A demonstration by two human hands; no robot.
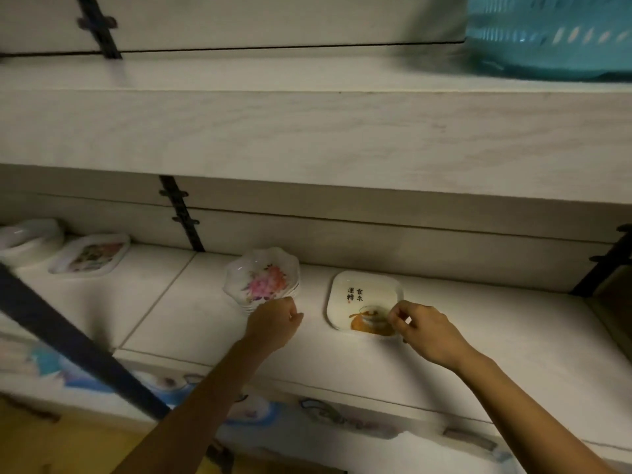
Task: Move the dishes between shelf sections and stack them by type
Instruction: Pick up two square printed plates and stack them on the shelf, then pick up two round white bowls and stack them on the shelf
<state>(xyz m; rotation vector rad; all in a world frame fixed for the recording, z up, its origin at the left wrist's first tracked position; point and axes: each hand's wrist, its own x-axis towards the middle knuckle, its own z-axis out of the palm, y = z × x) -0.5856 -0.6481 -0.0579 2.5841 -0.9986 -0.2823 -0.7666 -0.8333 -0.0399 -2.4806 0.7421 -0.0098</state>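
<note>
Two hands: left fingers [294, 316] curled at flowered stack [261, 282], grip unclear; right fingers [396, 313] pinching square plate [362, 289] edge.

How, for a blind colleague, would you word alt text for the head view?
Two hands reach onto a shelf: the left hand curls at the near edge of a stack of flowered scalloped dishes, the right hand at the corner of a square plate. Another flowered plate and a white bowl sit farther left.

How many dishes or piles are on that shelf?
4: white dish far left, floral plate beside it, scalloped flower stack centre, square plate right. More may be hidden.
</note>
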